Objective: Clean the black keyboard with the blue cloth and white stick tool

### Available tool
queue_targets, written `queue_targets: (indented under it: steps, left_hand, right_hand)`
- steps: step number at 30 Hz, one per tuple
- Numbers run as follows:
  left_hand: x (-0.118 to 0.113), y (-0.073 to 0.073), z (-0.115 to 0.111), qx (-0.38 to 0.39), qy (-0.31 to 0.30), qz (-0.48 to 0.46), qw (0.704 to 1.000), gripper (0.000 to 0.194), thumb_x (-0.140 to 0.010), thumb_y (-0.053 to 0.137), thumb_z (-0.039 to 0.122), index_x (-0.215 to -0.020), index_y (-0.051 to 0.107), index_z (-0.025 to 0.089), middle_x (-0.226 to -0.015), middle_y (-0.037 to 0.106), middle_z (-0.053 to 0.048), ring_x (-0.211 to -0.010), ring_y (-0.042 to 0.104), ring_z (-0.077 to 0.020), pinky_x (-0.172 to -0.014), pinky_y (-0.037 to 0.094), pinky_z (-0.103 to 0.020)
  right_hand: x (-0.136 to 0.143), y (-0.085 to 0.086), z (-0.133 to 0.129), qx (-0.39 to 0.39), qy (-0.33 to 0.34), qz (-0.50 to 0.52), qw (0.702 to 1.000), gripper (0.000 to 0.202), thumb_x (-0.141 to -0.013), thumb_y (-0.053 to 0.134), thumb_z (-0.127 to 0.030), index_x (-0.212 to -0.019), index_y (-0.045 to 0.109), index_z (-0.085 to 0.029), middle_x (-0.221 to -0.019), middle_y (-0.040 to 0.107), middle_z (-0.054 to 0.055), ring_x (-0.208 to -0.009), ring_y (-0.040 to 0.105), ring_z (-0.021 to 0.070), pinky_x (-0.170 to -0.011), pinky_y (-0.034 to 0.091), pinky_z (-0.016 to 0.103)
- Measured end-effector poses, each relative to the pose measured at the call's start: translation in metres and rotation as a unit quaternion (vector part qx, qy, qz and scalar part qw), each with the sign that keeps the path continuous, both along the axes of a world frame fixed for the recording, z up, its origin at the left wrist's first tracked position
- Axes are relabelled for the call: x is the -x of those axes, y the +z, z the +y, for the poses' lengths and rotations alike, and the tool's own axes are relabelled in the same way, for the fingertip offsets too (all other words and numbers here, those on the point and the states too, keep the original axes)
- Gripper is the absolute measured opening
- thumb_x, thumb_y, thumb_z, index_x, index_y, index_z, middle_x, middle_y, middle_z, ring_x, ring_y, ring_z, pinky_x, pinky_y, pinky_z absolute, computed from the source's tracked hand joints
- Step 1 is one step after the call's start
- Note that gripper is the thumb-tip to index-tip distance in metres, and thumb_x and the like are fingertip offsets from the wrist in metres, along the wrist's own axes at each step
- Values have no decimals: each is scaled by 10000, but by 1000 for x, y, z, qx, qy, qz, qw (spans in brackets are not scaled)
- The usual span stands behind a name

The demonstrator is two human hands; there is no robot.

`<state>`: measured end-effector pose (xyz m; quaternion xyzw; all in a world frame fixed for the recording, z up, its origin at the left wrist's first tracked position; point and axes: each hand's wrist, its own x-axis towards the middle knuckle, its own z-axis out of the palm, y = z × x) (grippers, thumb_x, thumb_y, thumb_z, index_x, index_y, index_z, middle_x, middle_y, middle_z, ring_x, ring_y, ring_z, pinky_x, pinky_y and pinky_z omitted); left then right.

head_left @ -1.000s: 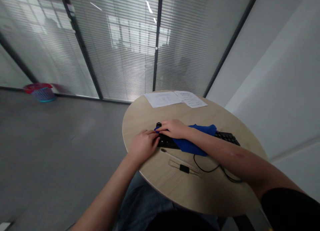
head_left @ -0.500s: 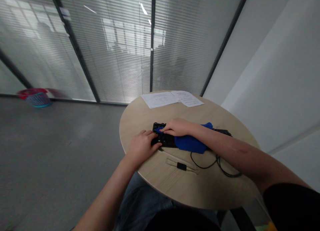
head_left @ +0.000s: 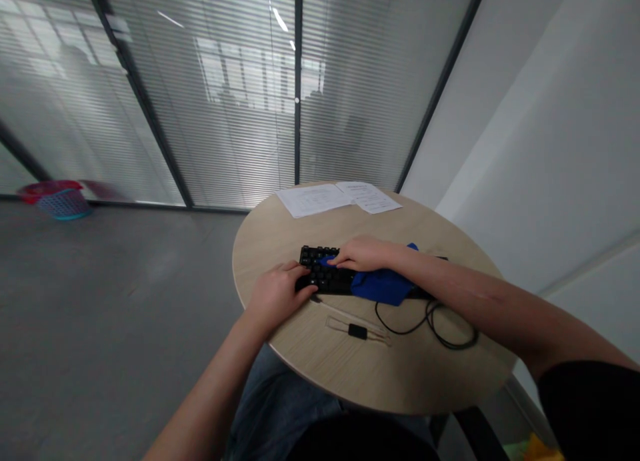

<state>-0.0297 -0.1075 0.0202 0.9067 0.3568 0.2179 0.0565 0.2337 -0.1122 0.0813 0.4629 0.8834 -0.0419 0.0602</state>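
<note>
A black keyboard [head_left: 334, 286] lies across the round table, its left-end keys bare. My left hand [head_left: 277, 294] grips that left end, thumb at the near edge and fingers on the far side. Over the keys my right hand [head_left: 364, 253] presses a blue cloth [head_left: 383, 288], fingers closed on a bunched part of it. The rest of the cloth drapes over the middle of the keyboard, and my right forearm crosses above the right part, hiding much of it. Nearer to me lie a wire keycap puller [head_left: 357, 332] with a black middle and a thin pale stick [head_left: 345, 310].
A black cable [head_left: 459, 347] loops on the table [head_left: 420, 381] at the right. Two printed paper sheets [head_left: 320, 200] lie at the far edge. Blinds behind glass panels and a white wall stand beyond. A red and blue basket [head_left: 63, 202] sits on the floor, far left.
My right hand has slid a little to the right along the keyboard with the cloth, baring more keys at the left end. My left hand keeps its hold. The view has shifted slightly.
</note>
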Motion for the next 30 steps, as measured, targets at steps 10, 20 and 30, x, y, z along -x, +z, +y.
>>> queue_targets:
  steps: [10, 20, 30]
  left_hand:
    - [-1, 1, 1, 10, -2, -3, 1000, 338, -909, 620, 447, -1137, 703, 212, -1096, 715, -59, -944, 679, -256, -772, 510, -358]
    - [0, 5, 0, 16, 1, -2, 1000, 338, -916, 605, 453, -1131, 703, 211, -1114, 713, -59, -963, 681, -264, -793, 513, -374]
    - [1, 3, 3, 22, 5, -4, 1000, 341, -921, 586, 472, -1121, 707, 223, -1134, 714, -56, -954, 689, -256, -774, 508, -355]
  right_hand:
    - [-22, 6, -9, 9, 2, -48, 999, 373, -991, 479, -371, -1303, 675, -318, -1114, 735, 47, -899, 670, 154, -717, 408, 224]
    - [-46, 13, -22, 10, -9, -109, 994, 386, -1001, 459, -366, -1339, 643, -342, -1151, 722, 54, -937, 663, 172, -694, 377, 238]
    - [-68, 9, -38, 2, -20, -108, 994, 375, -1000, 462, -357, -1315, 663, -329, -1126, 722, 51, -918, 647, 162, -668, 337, 228]
